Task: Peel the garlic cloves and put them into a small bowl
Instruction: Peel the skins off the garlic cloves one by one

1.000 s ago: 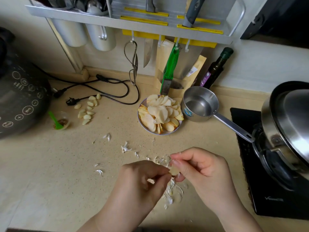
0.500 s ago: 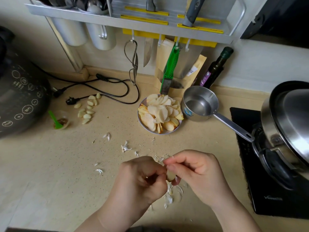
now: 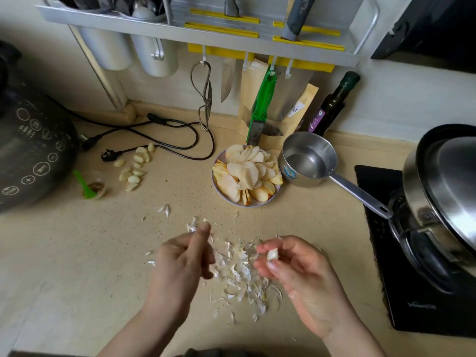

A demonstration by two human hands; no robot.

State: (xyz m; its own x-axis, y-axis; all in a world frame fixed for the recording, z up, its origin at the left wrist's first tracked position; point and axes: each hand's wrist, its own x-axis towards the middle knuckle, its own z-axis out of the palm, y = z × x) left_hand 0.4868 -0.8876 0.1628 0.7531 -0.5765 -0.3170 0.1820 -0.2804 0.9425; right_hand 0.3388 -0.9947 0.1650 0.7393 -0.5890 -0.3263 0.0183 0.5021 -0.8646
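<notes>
My right hand (image 3: 298, 276) pinches a pale garlic clove (image 3: 273, 254) between thumb and fingertips, low over the counter. My left hand (image 3: 180, 261) is blurred by motion just left of it, one finger pointing away from me, and I see nothing held in it. Between the hands lies a heap of white garlic skins (image 3: 239, 276). Several peeled cloves (image 3: 134, 167) lie loose on the counter at the far left. Beside them stands a small clear cup (image 3: 96, 185) with a green spoon in it.
A plate of apple slices (image 3: 260, 202) and a steel saucepan (image 3: 307, 161) stand beyond the hands. A black cooker (image 3: 33, 150) and power cords (image 3: 164, 130) are at the left. An induction hob (image 3: 381, 253) with a lidded pan (image 3: 448, 191) fills the right.
The hands were together working on the clove. Now they have drawn apart: the left swung out to the left, and the right keeps the clove.
</notes>
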